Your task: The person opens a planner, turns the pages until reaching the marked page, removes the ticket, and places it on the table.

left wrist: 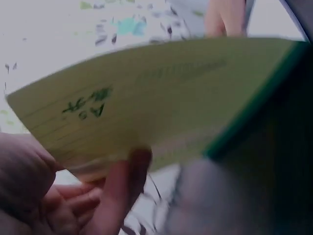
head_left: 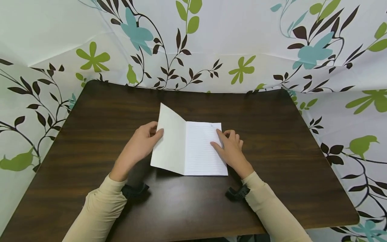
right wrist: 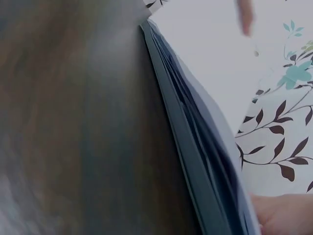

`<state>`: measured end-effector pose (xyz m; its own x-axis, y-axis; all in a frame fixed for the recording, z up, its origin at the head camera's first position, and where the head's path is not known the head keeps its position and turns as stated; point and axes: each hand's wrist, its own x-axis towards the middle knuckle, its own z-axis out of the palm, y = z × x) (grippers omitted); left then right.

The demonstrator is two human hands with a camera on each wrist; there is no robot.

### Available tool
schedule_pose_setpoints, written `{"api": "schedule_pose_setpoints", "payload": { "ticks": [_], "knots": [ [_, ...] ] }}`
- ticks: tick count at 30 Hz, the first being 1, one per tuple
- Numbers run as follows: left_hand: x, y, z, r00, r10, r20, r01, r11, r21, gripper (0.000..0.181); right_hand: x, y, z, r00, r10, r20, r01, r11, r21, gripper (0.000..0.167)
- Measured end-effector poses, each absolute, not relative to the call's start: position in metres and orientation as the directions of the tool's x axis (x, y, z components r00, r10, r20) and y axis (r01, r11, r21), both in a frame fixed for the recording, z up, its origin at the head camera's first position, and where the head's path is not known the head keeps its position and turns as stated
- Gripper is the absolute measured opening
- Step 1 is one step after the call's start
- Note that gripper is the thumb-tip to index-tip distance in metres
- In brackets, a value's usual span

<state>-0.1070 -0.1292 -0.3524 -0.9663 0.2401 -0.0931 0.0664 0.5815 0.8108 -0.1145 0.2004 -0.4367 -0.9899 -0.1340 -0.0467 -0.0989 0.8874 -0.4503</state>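
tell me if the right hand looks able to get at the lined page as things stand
Very likely yes: the right hand is at the right edge of the lined page, and the cover, held tilted up by the left hand, leaves it uncovered.

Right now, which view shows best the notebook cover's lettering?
The left wrist view: it faces the notebook cover from outside, so its lettering shows, blurred. The head view shows only the inside; the right wrist view, no lettering.

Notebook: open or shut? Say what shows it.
The notebook is open: the left hand holds up its cover, and a lined page faces up beside it.
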Motion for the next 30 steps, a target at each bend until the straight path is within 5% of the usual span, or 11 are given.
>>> {"api": "schedule_pose_setpoints", "payload": {
  "ticks": [12,30],
  "knots": [
    [-0.120,-0.170,-0.390,-0.928,0.213,-0.305,-0.139,0.562,0.815,0.044,-0.117,0.207,-0.436,-0.991,-0.127,-0.033,-0.095,0.870,-0.483,0.071],
    [-0.125,-0.181,-0.421,-0.912,0.218,-0.346,-0.196,0.508,0.839,0.046,-0.116,0.203,-0.437,-0.995,-0.076,-0.060,-0.035,0.863,-0.503,0.075]
  ]
}}
